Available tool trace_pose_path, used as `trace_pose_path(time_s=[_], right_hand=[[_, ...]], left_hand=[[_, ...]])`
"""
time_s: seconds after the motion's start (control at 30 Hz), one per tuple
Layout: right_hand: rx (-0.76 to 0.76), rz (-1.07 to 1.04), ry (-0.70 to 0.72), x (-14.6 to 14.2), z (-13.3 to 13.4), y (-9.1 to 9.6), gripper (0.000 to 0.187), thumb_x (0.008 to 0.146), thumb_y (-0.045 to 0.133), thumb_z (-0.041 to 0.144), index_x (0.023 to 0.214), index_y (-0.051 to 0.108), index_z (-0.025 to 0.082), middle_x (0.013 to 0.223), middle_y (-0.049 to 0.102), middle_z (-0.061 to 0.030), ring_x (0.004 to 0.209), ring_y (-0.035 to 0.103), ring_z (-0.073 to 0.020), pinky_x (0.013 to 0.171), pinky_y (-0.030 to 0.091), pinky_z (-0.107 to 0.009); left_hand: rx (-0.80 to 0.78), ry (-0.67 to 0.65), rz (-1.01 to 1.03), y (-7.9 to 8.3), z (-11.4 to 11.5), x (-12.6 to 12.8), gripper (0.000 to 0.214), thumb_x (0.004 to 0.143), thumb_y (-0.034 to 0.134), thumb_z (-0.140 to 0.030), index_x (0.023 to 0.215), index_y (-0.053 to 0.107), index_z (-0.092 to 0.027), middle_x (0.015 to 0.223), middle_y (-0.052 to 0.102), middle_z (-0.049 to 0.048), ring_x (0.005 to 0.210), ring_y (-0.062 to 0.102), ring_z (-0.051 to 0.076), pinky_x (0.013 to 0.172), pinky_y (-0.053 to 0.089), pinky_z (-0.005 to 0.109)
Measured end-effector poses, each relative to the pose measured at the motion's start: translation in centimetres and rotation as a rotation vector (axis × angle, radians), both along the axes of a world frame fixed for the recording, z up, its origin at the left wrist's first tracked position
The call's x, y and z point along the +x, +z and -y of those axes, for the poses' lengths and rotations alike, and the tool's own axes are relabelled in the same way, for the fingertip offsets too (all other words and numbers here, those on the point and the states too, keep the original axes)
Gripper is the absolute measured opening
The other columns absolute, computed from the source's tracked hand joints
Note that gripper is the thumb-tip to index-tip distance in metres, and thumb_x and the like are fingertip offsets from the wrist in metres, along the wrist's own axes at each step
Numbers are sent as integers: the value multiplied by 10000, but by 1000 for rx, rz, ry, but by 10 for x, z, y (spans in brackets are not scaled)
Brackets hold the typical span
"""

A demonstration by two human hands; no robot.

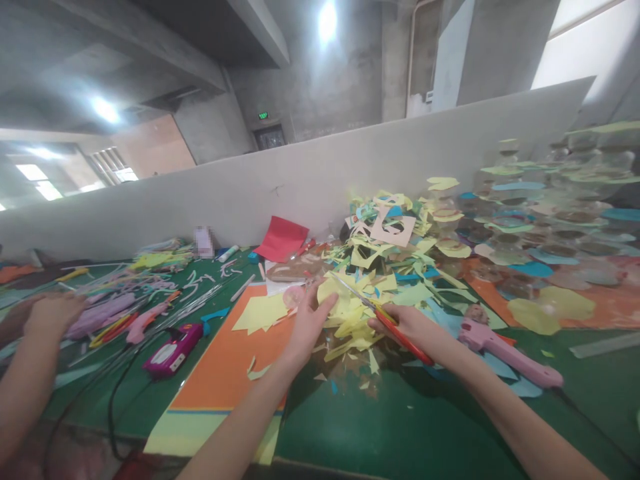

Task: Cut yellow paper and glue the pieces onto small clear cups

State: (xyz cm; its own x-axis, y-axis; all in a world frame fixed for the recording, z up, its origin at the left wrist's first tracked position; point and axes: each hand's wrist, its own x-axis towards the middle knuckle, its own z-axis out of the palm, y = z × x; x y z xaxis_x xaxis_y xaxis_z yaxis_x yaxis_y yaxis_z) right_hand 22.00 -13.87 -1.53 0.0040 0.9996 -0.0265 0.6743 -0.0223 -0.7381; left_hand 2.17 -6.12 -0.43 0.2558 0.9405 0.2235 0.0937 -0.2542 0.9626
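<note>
My left hand (311, 313) is closed, pinching a piece of pale yellow paper (329, 291) between thumb and fingers. In my right hand (407, 328) is a pair of scissors (387, 319) with red and yellow handles. Its blades point up and left toward the yellow paper; how far apart they stand is hard to make out. Around and below both hands lie yellow paper scraps (350, 327). Beyond them rises a heap of cut paper offcuts (385, 230). Close to my right forearm lies a pink glue gun (515, 360) with a cord.
Orange sheets (225, 373) lie left of my left forearm on the green table (350, 427). A purple device (173, 350) with cables, and another person's hands (53, 313), are farther left. Stacked cups with paper discs (535, 220) stand right. A low wall (280, 180) runs behind.
</note>
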Motion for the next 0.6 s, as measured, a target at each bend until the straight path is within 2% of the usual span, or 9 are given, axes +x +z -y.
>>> trace_pose_path(time_s=[0.13,0.3,0.47,0.6], right_hand=[[4,-8,0,-1,2,1,478,824,513,686,696,423,234,609,485,41,572,458,-152,539,301,-275],[10,-90,68,0,5,-2,406,829,564,630,839,463,237,731,593,29,623,507,-156,575,370,-268],[76,42,-46,-2,1,3,503,804,516,699,640,430,232,585,499,31,571,454,-154,535,290,-270],[104,-6,-100,-2,2,9,517,790,510,710,609,423,234,558,477,33,549,441,-151,523,265,-272]], left_hand=[[-12,-33,50,2,2,0,467,857,604,-421,1274,581,-213,1308,640,96,1204,597,268,949,509,372],[71,12,-93,4,5,0,380,819,624,-346,1176,649,-218,1314,638,71,1261,553,253,1035,446,347],[53,-13,-99,7,8,1,413,823,609,-376,1201,638,-212,1292,650,79,1217,580,250,980,485,332],[22,-1,-67,6,8,2,425,853,594,-401,1230,611,-206,1271,660,91,1173,609,260,931,517,352]])
